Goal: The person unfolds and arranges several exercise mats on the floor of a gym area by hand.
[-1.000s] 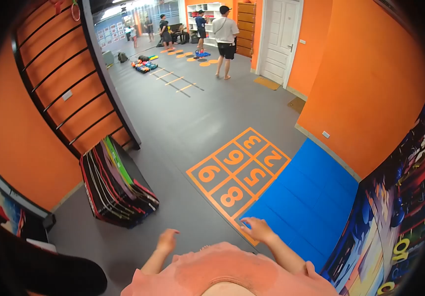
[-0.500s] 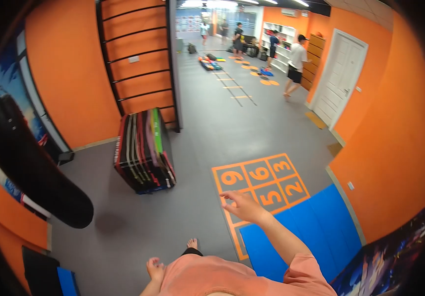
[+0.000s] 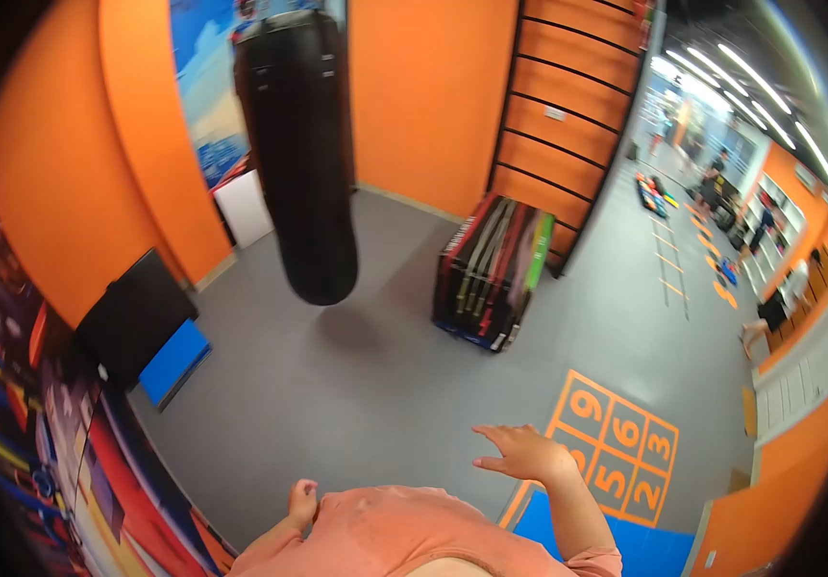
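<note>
My right hand [image 3: 521,453] is held out in front of my body, thumb and fingers apart, with nothing in it. Behind it on the floor lies an orange number grid [image 3: 608,448]. A blue mat [image 3: 606,535] lies below the grid, beside my right forearm. My left hand [image 3: 303,503] hangs low at my side with its fingers curled in, and I see nothing in it. It touches no object on the floor. Ahead of me hangs a black punching bag [image 3: 300,159], well beyond both hands.
A block of dark pads with coloured edges [image 3: 491,274] stands by the black wall ladder [image 3: 568,115]. A black pad [image 3: 140,313] and a blue pad [image 3: 175,363] lean at left. Far right, a floor ladder [image 3: 667,264] and a person in white [image 3: 790,291].
My view has swung left, so the punching bag and pads now sit further right in it. My right hand is still out with fingers apart; my left fingers look more curled.
</note>
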Tool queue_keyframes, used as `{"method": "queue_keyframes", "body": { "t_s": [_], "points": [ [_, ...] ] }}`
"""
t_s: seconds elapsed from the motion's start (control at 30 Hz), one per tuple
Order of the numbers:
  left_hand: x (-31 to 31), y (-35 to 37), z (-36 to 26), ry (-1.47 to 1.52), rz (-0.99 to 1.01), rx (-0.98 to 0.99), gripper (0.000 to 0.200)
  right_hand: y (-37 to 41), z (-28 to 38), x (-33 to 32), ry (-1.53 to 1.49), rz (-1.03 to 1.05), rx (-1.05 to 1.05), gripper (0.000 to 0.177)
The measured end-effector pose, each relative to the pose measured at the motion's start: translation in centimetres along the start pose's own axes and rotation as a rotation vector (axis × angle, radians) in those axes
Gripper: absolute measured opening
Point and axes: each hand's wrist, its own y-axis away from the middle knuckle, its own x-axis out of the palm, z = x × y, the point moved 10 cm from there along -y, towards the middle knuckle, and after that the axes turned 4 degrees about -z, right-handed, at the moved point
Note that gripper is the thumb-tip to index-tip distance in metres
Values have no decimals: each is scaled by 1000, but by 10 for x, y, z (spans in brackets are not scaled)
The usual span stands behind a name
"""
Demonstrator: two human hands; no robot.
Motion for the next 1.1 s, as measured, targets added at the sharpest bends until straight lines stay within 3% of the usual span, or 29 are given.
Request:
{"method": "queue_keyframes", "body": {
  "t_s": [0.1,0.17,0.23,0.3,0.47,0.6,0.83,1.1],
  "points": [
    [-62,-12,-40,88,5,68,19,-48,84,-8,-107,-112,-147,58],
    [-118,-21,-80,7,-53,255,18,-88,141,0,-186,-94,-289,55],
    [-174,-24,-121,-160,-111,397,18,-123,195,14,-267,-49,-418,52],
    [-228,-24,-155,-392,-261,573,19,-151,247,14,-296,-152,-518,46],
    [-333,-46,-192,-351,-443,574,20,-203,341,15,-284,-169,-667,42],
    [-364,-84,-193,-377,-388,551,22,-246,364,22,-296,-94,-655,39],
    [-383,-167,-201,-336,-419,468,20,-357,347,25,-391,107,-592,42],
    [-399,-293,-220,-296,-467,305,15,-511,374,-49,-503,104,-648,40]
  ]
}}
